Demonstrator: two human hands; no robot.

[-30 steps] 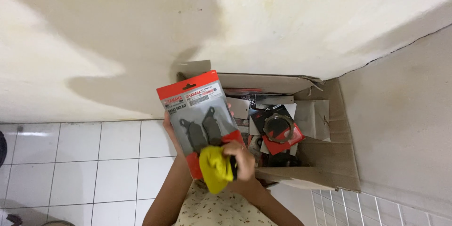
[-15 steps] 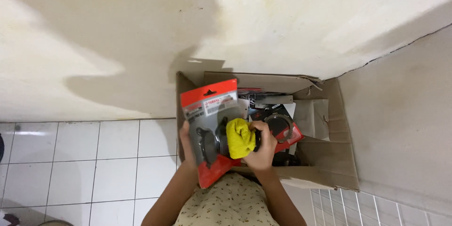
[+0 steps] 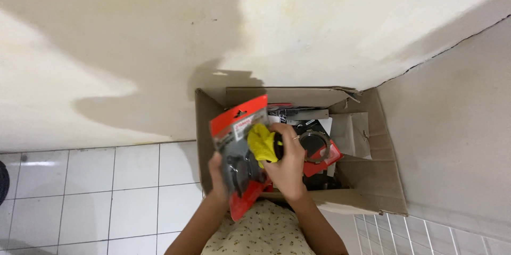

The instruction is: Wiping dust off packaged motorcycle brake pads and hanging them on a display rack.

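While the left hand (image 3: 219, 176) still grips the red package (image 3: 239, 154), the right hand (image 3: 287, 167), clutching the yellow cloth (image 3: 262, 143), has moved higher.

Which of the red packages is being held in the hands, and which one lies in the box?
The red package in front is held, left hand behind it, right hand pressing a yellow cloth on it. The other package lies in the box.

1. An open cardboard box (image 3: 383, 180) is set against the cream wall (image 3: 159, 37), its flaps spread.
2. Another red blister pack (image 3: 322, 151) is seen lying inside it.
3. White floor tiles (image 3: 96, 196) are laid at the left.
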